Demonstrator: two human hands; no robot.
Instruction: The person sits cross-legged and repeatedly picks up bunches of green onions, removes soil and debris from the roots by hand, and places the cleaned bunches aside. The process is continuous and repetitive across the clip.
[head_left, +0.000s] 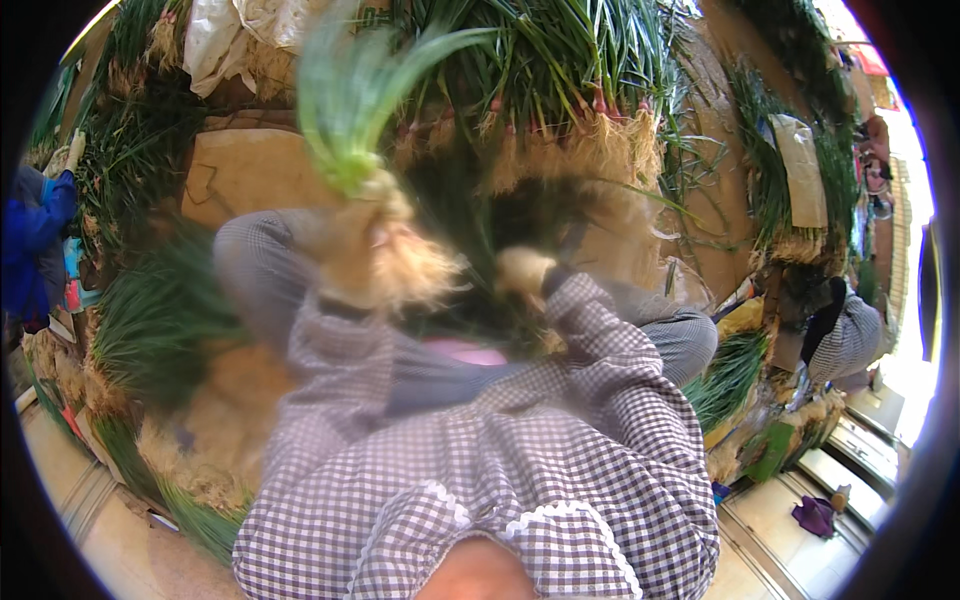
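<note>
My left hand (345, 240), in a pale glove and blurred by motion, is closed around a bunch of green scallions (349, 150). Its leaves point up and its pale roots hang at the lower right of the hand. My right hand (525, 271), also gloved and blurred, is low in front of my lap beside dark green leaves; whether it grips anything cannot be told. Beyond both hands lies a wide row of scallions (592, 67) with reddish bulbs and straw-coloured roots towards me.
Another heap of scallions (165, 315) lies at my left, beside cardboard (247, 169). A white sack (225, 45) is at the upper left. One person in blue (37, 232) is at the far left, another in a checked garment (847, 337) at the right.
</note>
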